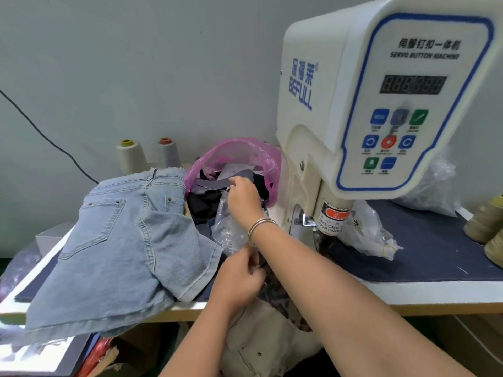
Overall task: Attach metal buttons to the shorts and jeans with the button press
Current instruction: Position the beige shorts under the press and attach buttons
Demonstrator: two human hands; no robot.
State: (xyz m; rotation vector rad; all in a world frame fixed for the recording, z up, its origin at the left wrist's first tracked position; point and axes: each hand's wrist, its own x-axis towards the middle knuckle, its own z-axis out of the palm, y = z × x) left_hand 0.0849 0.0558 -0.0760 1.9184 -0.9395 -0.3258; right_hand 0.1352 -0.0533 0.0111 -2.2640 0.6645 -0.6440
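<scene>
- denim shorts (pixel 114 248) lie flat on the left of the surface (pixel 408 291); long axis runs from the waistband at the back, near the wall, down to the hems hanging over the front edge toward me; rear pockets face up; one leg is folded across to the right
- button press (pixel 367 104) stands at the right, white body, control panel facing me; head overhangs the surface; label on the column says to take care of fingers
- surface is white-edged with a dark blue mat (pixel 435 248) on top; grey wall (pixel 136 63) behind with a black cable (pixel 40 131) running down it; two thread cones (pixel 130 156) at the back by the wall, more yellowish cones (pixel 487 227) at the far right edge
- pink plastic bag (pixel 245 156) full of dark fabric scraps sits between shorts and press; crumpled clear bags (pixel 375 235) lie under and behind the press head
- a clear plastic bag (pixel 228 229) holding small metal buttons stands just right of the folded shorts leg, in front of the pink bag
- my right hand (pixel 242 197) reaches across, fingers curled, gripping the top of the clear plastic bag; bracelet (pixel 260 227) on that wrist
- my left hand (pixel 239 278) is lower, fingers curled together at the bag's lower edge; pinching something small there, cannot tell what
- shorts lie just left of both hands; folded leg near the left hand, contact unclear
- beige garment (pixel 261 336) sits in my lap below the surface edge
</scene>
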